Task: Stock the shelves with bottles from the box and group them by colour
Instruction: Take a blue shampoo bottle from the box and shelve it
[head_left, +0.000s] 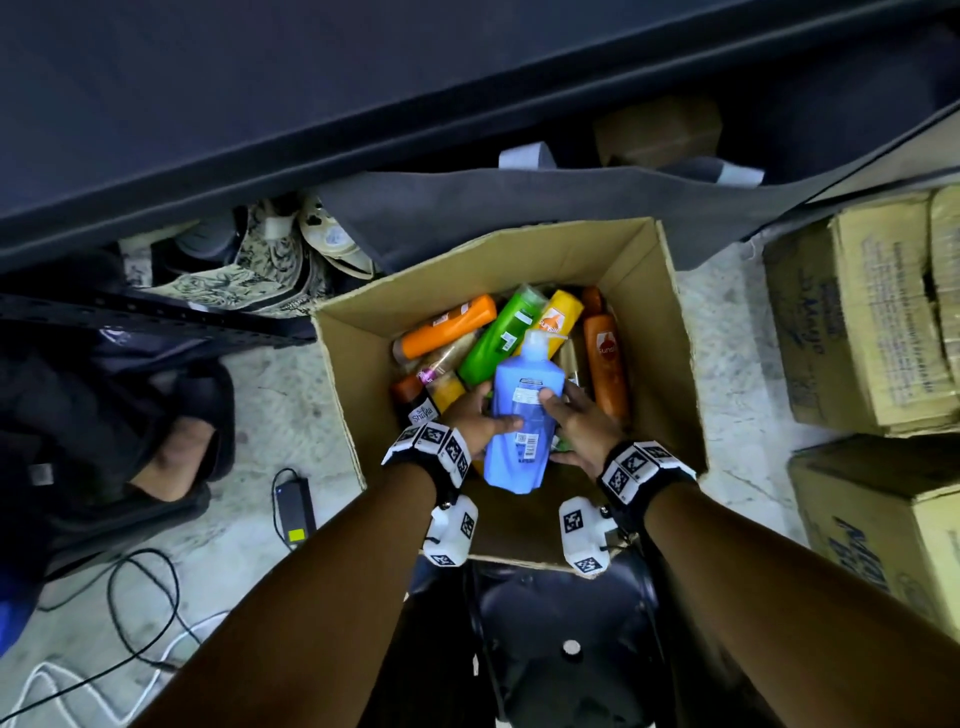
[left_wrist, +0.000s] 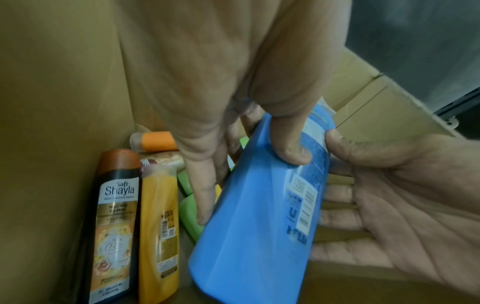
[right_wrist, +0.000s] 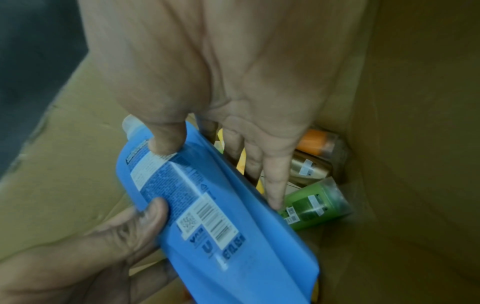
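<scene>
Pale concrete floor (head_left: 291, 410) spreads under you, with a long dark shelf edge (head_left: 363, 135) running across the top of the head view and a grey cloth (head_left: 519, 213) draped below it. Two closed cartons (head_left: 857, 322) sit stacked at your right, well apart from your hands. Directly in front of you stands the open cardboard box (head_left: 358, 374), its flaps up, with bottles lying loose inside. Largest among them is the blue bottle (head_left: 522, 410), which you hold tilted above the pile, cap end pointing away from you and barcode label facing up. Your left hand (head_left: 480, 421) grips its left side, thumb curled over the label face and fingers wrapped underneath. Your right hand (head_left: 576, 421) grips the opposite side in the same way, thumb pressed on the upper label and fingers behind the body. Beyond your hands a green bottle (head_left: 501, 338) lies diagonally, touching a yellow bottle (head_left: 558, 317) beside it. An orange bottle (head_left: 449, 327) lies at the far left of the box, and another orange bottle (head_left: 602, 364) runs along the right wall. From the left wrist view, a dark bottle (left_wrist: 114, 222) marked Shayla lies against the near left wall, just beside a smaller yellow bottle (left_wrist: 159, 232). On the floor at your left sits a black power adapter (head_left: 295, 506) with cables (head_left: 140, 613) trailing from it.
</scene>
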